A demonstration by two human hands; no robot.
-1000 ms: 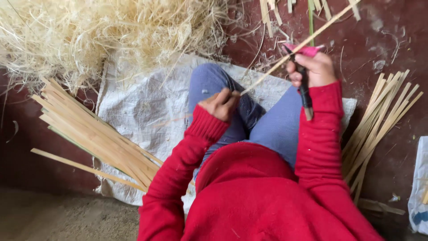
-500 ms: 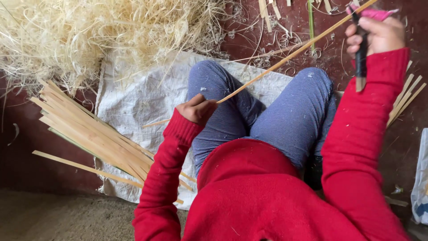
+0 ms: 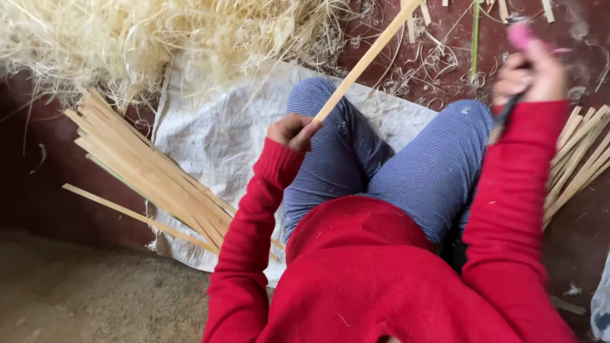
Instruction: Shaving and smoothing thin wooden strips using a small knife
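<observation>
Gripping the near end of a long bamboo strip [image 3: 365, 60] in my clenched left hand [image 3: 291, 132], I hold it slanting up and away over my knees. My right hand [image 3: 532, 71], well apart from the strip, is closed around a pink-handled knife [image 3: 516, 57]. Shavings [image 3: 127, 32] are already heaped ahead; a bundle of strips [image 3: 146, 168] lies at my left and a second bundle [image 3: 575, 166] at my right; I can't tell which is finished.

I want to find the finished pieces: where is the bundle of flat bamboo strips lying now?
In the head view, the bundle of bamboo strips lies on the person's left, partly on the white sack, below the heap of shavings and beside the left hand.
</observation>
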